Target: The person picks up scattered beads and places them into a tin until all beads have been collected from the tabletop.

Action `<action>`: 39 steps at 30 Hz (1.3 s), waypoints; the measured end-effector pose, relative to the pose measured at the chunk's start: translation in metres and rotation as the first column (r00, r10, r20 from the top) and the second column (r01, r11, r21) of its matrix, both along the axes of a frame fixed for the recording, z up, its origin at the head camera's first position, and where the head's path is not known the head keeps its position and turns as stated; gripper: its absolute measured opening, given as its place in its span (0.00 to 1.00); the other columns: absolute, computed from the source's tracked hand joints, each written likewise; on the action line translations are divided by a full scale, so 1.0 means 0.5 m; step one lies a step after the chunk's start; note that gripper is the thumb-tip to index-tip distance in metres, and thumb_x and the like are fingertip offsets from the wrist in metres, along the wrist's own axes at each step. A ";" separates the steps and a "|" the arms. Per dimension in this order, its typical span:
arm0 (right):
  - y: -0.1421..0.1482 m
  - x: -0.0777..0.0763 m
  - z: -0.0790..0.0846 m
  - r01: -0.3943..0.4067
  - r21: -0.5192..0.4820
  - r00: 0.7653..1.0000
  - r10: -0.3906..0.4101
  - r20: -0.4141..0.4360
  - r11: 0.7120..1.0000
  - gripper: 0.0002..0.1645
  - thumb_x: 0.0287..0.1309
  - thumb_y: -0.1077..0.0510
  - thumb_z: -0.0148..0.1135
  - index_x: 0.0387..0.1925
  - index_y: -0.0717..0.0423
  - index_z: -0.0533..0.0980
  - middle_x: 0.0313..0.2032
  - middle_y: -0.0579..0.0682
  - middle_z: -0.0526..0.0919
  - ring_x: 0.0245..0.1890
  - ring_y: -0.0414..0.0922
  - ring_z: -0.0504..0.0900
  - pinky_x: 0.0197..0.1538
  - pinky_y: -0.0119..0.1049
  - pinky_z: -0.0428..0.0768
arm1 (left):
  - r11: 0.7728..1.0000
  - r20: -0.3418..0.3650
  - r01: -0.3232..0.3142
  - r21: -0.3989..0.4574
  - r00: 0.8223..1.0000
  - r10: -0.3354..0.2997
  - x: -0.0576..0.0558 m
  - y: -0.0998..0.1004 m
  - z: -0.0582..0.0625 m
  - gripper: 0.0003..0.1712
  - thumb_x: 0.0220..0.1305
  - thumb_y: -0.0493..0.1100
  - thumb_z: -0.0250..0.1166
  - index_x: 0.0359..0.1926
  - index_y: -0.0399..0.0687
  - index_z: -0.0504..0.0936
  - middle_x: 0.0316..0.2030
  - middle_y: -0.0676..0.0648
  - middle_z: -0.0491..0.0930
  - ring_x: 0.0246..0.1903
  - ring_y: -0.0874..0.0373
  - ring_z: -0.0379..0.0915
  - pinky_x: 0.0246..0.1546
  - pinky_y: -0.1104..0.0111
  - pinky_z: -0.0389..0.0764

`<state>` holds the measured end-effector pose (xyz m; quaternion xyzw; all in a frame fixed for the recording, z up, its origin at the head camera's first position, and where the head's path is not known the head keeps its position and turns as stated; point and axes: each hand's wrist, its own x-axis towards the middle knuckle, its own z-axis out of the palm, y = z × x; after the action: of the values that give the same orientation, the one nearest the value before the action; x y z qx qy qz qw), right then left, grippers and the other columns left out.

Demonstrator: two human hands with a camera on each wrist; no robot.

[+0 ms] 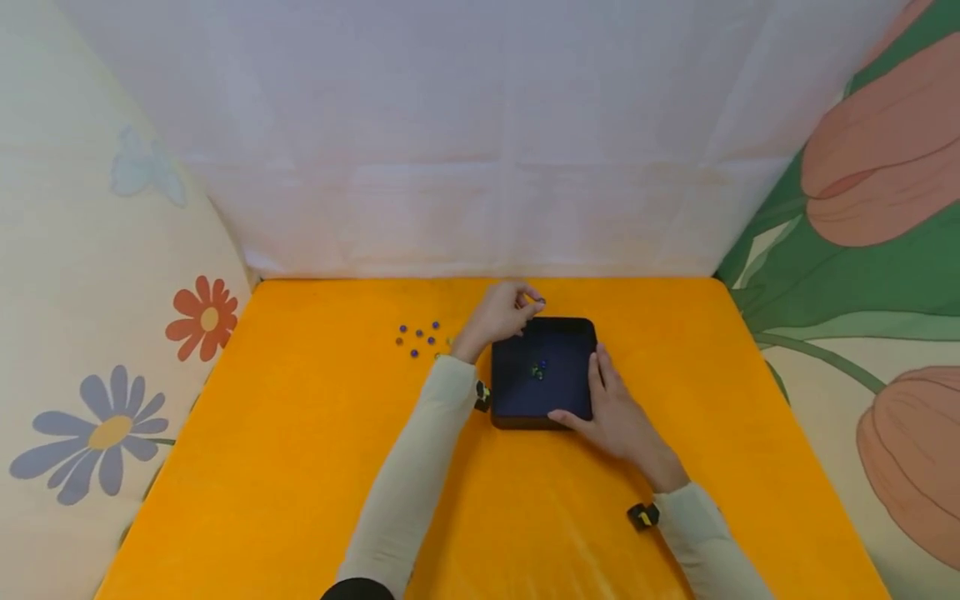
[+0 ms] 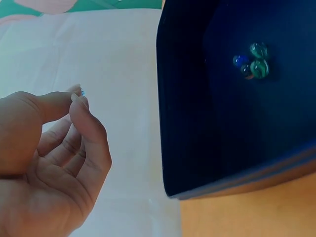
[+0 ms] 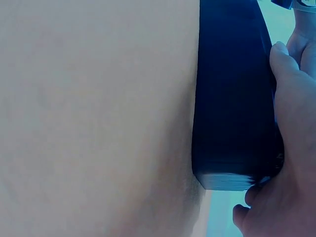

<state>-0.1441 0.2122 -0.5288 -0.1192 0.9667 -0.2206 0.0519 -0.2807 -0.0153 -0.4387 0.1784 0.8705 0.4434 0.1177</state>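
Observation:
My left hand [image 1: 501, 312] is above the far edge of a dark, square-cornered box [image 1: 525, 423]. In the left wrist view its thumb and index finger pinch a small marble [image 2: 82, 92], mostly hidden by the fingertips; the other fingers are curled. Inside the box lie several glass marbles, among them a green swirled marble [image 2: 259, 68] and a blue marble [image 2: 240, 60]. My right hand [image 1: 621, 417] holds the box at its near right corner, thumb over the near rim and fingers along the right side. The right wrist view shows the box's dark outer wall [image 3: 234, 94] beside that hand.
Several loose marbles lie left of the box on the orange table [image 1: 300, 433], including a blue marble [image 1: 414, 353] and an amber marble [image 1: 399, 341]; the left forearm is close to them. A white cloth [image 1: 450, 208] hangs behind the table, with flower-printed cloths on both sides.

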 end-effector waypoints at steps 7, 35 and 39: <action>-0.004 0.000 0.003 0.001 -0.008 1.000 -0.001 -0.004 1.000 0.77 0.59 0.18 0.60 0.83 0.65 0.37 0.85 0.62 0.29 0.84 0.65 0.45 0.76 0.62 0.67 | 1.000 0.005 -0.007 0.021 1.000 0.007 -0.007 0.014 -0.016 0.16 0.78 0.49 0.63 0.55 0.43 0.85 0.42 0.34 0.85 0.28 0.51 0.83 0.41 0.52 0.90; -0.001 0.002 -0.010 0.002 -0.021 1.000 -0.003 -0.015 1.000 0.77 0.60 0.18 0.59 0.83 0.65 0.38 0.85 0.61 0.28 0.84 0.65 0.47 0.75 0.61 0.68 | 1.000 0.041 0.026 -0.011 0.999 -0.026 -0.013 0.079 -0.066 0.16 0.76 0.48 0.65 0.54 0.42 0.87 0.38 0.33 0.87 0.34 0.40 0.86 0.32 0.64 0.86; 0.000 0.002 -0.012 -0.002 -0.015 1.000 0.001 -0.028 1.000 0.76 0.60 0.18 0.58 0.83 0.66 0.39 0.85 0.62 0.29 0.84 0.65 0.48 0.74 0.61 0.70 | 0.999 0.041 0.017 -0.028 0.999 -0.016 -0.010 0.081 -0.074 0.16 0.76 0.48 0.65 0.54 0.43 0.86 0.34 0.34 0.85 0.35 0.38 0.86 0.28 0.68 0.82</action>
<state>-0.1431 0.2121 -0.5348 -0.1234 0.9655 -0.2262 0.0377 -0.2858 0.0252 -0.4757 0.1749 0.8726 0.4336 0.1414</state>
